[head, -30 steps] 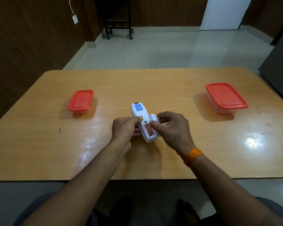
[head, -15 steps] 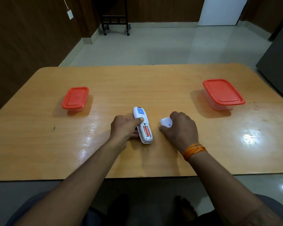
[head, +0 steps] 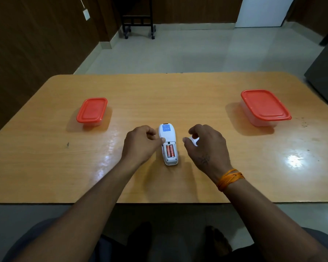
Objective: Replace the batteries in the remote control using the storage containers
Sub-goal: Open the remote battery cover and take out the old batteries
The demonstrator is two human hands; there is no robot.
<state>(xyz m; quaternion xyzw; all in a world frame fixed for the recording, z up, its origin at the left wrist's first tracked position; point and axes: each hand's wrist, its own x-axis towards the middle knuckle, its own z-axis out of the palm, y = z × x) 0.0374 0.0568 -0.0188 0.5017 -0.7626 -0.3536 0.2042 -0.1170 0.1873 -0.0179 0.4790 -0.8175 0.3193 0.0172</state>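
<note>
1. A white remote (head: 168, 144) lies face down near the middle of the wooden table (head: 178, 95), its long axis running near to far.
2. Its battery bay is uncovered, and two orange batteries (head: 170, 150) sit side by side inside it.
3. The left hand (head: 140, 143) is at the left edge of the remote, thumb tip on its back just above the bay and fingers curled at its left side, steadying it.
4. The right hand (head: 206, 146) hovers just right of the remote, fingers loosely curled over a small white battery cover (head: 194, 140); whether it actually grips the cover cannot be told.
5. A small box with a red lid (head: 92, 110) stands far left, lid on.
6. A larger box with a red lid (head: 264, 106) stands far right, also closed.
7. An orange thread band (head: 229, 178) circles the right wrist.
</note>
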